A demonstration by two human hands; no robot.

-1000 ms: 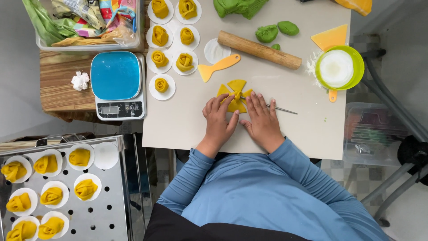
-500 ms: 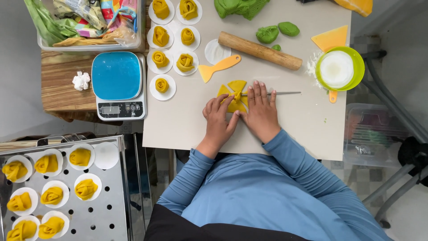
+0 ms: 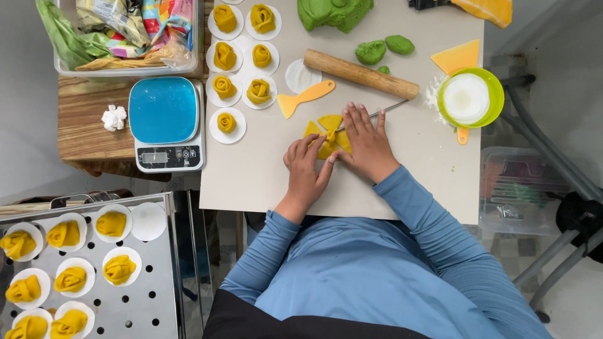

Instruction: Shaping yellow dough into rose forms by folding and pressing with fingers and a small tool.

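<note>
Head view looks down on a pale work board; everything else sits relative to the yellow dough piece near its middle, a thin flat sheet cut into wedge-shaped flaps. Above it lies a wooden rolling pin; up and left, a yellow plastic scraper; further left, small dough rosettes on white paper rounds. Right hand lies flat on the dough's right side, fingers spread and pressing; left hand has curled fingers pinching its lower edge. Dough looks soft, light and easily torn; best lifted by a flap's edge with fingertips.
</note>
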